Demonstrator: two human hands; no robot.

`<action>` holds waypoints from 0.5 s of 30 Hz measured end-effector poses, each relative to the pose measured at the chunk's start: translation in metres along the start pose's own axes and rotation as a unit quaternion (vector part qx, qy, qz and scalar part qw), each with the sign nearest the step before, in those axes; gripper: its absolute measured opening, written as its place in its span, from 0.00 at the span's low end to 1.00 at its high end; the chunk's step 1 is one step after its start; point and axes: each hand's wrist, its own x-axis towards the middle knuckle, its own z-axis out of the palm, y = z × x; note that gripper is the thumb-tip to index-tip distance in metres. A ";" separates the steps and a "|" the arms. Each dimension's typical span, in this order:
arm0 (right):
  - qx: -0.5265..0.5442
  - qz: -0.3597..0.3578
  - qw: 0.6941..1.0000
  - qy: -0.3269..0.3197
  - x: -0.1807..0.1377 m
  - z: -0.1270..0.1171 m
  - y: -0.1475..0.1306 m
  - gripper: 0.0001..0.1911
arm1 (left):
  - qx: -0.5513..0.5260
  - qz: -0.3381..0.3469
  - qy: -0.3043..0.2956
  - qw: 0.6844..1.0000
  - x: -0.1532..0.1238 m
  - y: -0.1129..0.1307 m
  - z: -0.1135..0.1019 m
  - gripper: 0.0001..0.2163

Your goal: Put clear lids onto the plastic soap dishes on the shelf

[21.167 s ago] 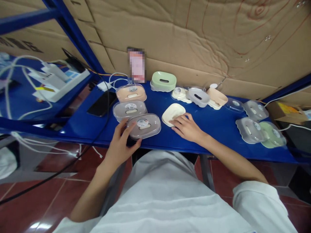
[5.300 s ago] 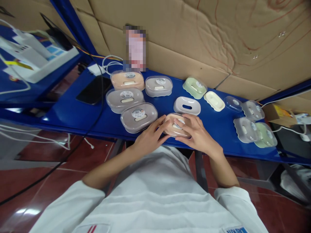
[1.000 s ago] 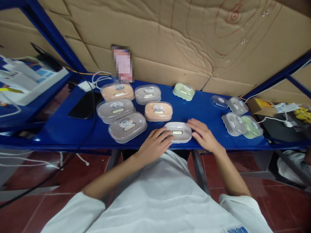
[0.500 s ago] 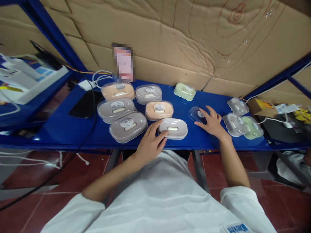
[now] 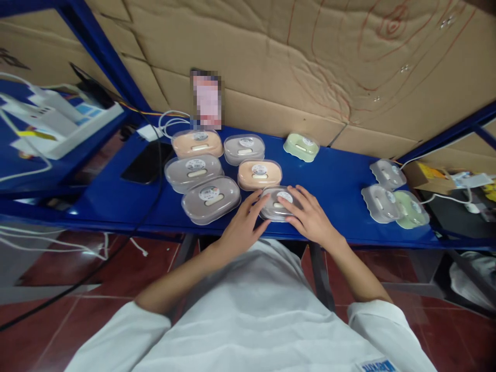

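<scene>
A grey soap box with a clear lid (image 5: 276, 203) sits at the front edge of the blue shelf (image 5: 333, 178). My left hand (image 5: 242, 229) holds its left end, fingers spread along the side. My right hand (image 5: 308, 217) presses down on the lid from the right. Beside it to the left lie several closed boxes: a peach one (image 5: 259, 174) just behind, a grey one (image 5: 211, 199) at the front, another grey one (image 5: 192, 172), a peach one (image 5: 197, 143) and a grey one (image 5: 244, 149) at the back.
A green box (image 5: 301, 146) stands alone at the back. Three more boxes (image 5: 395, 201) lie at the right end. A black phone (image 5: 147, 163) and white cables (image 5: 166, 124) lie at the left. A cardboard wall (image 5: 310, 67) backs the shelf.
My right hand fetched the clear lid from the right side of the shelf and set it on the grey box. Both hands now rest on that box.
</scene>
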 end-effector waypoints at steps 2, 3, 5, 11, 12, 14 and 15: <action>-0.021 -0.010 1.000 0.001 0.000 0.003 0.002 0.29 | 0.008 0.008 0.000 1.000 0.000 -0.001 0.002 0.30; -0.025 -0.014 1.000 0.003 -0.001 0.004 0.002 0.29 | 0.013 0.013 0.001 1.000 0.000 -0.002 0.003 0.29; -0.027 -0.018 0.999 0.008 -0.005 0.005 0.003 0.30 | 0.022 0.026 0.000 0.999 0.000 0.000 0.004 0.26; -0.048 0.008 0.997 0.057 -0.023 0.001 -0.002 0.32 | 0.157 0.075 0.064 0.983 -0.013 0.020 -0.036 0.20; -0.052 0.013 0.997 0.059 -0.025 -0.001 -0.003 0.32 | 0.194 0.062 0.086 0.975 -0.020 0.022 -0.049 0.19; -0.047 0.000 0.998 0.048 -0.027 -0.006 -0.006 0.32 | 0.265 0.006 0.126 0.956 -0.034 0.022 -0.073 0.17; -0.040 -0.020 0.998 0.035 -0.024 -0.007 -0.008 0.32 | 0.294 -0.025 0.136 0.946 -0.040 0.019 -0.082 0.16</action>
